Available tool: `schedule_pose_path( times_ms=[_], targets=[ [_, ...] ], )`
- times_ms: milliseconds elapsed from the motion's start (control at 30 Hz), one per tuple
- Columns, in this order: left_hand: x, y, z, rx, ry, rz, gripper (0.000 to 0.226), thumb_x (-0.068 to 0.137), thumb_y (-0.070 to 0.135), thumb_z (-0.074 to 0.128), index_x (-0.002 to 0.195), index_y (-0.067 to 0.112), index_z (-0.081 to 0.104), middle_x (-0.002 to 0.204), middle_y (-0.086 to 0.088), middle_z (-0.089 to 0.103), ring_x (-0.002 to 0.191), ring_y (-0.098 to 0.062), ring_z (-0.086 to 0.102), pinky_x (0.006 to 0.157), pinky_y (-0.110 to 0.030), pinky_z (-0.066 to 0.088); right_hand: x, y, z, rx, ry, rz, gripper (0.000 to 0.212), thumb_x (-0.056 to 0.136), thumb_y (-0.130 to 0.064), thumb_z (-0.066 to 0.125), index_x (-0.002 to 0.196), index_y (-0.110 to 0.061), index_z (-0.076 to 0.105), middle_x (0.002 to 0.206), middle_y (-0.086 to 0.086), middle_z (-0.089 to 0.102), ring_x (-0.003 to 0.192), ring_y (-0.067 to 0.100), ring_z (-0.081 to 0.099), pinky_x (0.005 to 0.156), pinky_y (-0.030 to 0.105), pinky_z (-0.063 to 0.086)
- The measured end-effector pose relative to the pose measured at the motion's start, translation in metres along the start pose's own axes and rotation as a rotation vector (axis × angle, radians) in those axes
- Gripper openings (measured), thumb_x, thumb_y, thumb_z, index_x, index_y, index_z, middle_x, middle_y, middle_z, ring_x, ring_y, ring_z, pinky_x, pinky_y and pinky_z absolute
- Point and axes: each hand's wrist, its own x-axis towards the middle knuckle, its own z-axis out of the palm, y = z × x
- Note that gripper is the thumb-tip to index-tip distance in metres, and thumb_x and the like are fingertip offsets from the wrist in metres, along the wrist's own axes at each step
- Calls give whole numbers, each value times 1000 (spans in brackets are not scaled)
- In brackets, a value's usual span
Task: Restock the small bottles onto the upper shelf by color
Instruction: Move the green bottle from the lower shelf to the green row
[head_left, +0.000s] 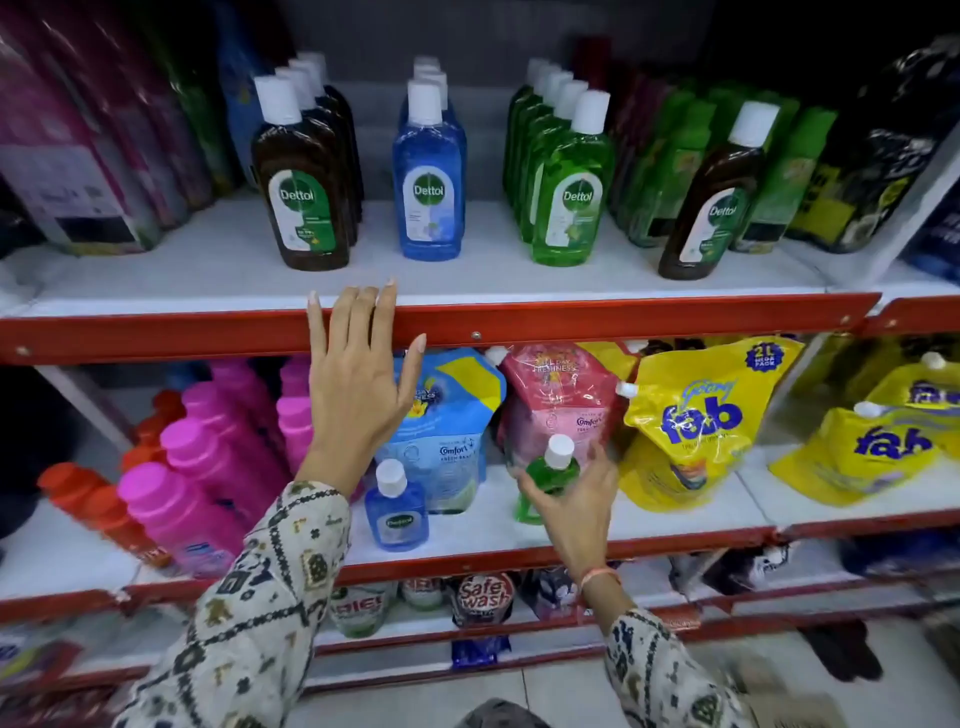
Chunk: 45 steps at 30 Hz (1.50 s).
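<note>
Low down, right hand (569, 506) on the small green clear-plastic bottle with white cap (549, 480), fingers (535, 496) wrapped round its lower body, thumb side left, other fingers at right. Bottle leaning slightly, long axis near upright, cap pointing up toward the red shelf lip, standing near the middle shelf's front edge (545, 551). Just left, a small blue clear-plastic bottle (396, 512), upright, untouched. Left hand (358, 384) open, fingers spread, fingertips on the upper shelf's red front edge (623, 317).

Red-edged white shelving (623, 317), pale tiled floor (545, 686), apparently dim aisle
</note>
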Motion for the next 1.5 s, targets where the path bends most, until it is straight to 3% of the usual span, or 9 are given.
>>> schedule_pose_path(
  times_ms=[267, 533, 667, 867, 1000, 1067, 1133, 1267, 1500],
  targets=[
    [-1, -1, 3, -19, 52, 8, 52, 101, 39, 38, 141, 7, 43, 133, -16, 55, 131, -33, 45, 122, -54, 15, -8, 11, 15, 55, 32, 188, 76, 62, -34, 89, 124, -8, 54, 117, 14, 63, 107, 35, 63, 86, 40, 50],
    [2, -1, 0, -22, 91, 9, 47, 101, 35, 40, 136, 5, 50, 117, -14, 60, 115, -33, 55, 118, -55, 25, 3, -58, -44, 249, 139, -30, 79, 61, -30, 91, 129, -12, 57, 105, -3, 58, 100, 20, 61, 83, 26, 46],
    [0, -1, -2, -28, 75, -1, 47, 100, 36, 38, 133, 6, 53, 115, -13, 61, 114, -32, 56, 117, -54, 27, 19, -115, -86, 305, 216, -202, 82, 58, -44, 89, 129, -21, 57, 105, -4, 64, 96, 16, 64, 83, 30, 53],
    [1, 0, -3, -44, 75, -13, 48, 98, 37, 38, 130, 7, 55, 112, -10, 62, 112, -30, 57, 115, -55, 29, 57, -191, -132, 430, 284, -322, 74, 60, -38, 89, 127, -19, 63, 99, -5, 74, 80, -13, 65, 71, -1, 47],
    [1, 0, -3, -44, 68, -17, 49, 98, 39, 37, 130, 8, 56, 113, -9, 63, 113, -29, 57, 115, -54, 29, 88, -217, -130, 413, 279, -310, 87, 61, -45, 87, 136, -15, 54, 110, 5, 73, 94, 13, 69, 86, 22, 57],
    [1, 0, -3, -39, 61, -22, 50, 97, 39, 36, 130, 8, 56, 113, -9, 63, 113, -29, 57, 114, -54, 30, 102, -221, -124, 386, 274, -300, 78, 63, -43, 87, 131, -16, 58, 103, 2, 72, 88, 12, 66, 88, 31, 56],
    [1, -1, -2, -28, 54, -25, 50, 97, 40, 36, 130, 8, 57, 113, -9, 63, 113, -29, 57, 114, -54, 30, 114, -221, -116, 341, 271, -291, 57, 66, -39, 86, 116, -22, 64, 87, -5, 67, 76, 8, 60, 79, 29, 53],
    [1, -1, 0, -20, 62, -20, 50, 97, 40, 36, 129, 8, 57, 113, -9, 63, 114, -29, 57, 115, -53, 28, 137, -214, -99, 229, 253, -252, 48, 64, -48, 84, 96, -16, 68, 78, 2, 70, 79, 24, 68, 70, 30, 50],
    [2, -1, 3, -25, 98, -11, 49, 97, 38, 37, 131, 7, 55, 114, -10, 63, 114, -29, 57, 115, -53, 28, 152, -203, -83, 202, 240, -248, 60, 64, -49, 83, 110, -15, 67, 93, 6, 74, 83, 20, 65, 71, 28, 47]
  ],
)
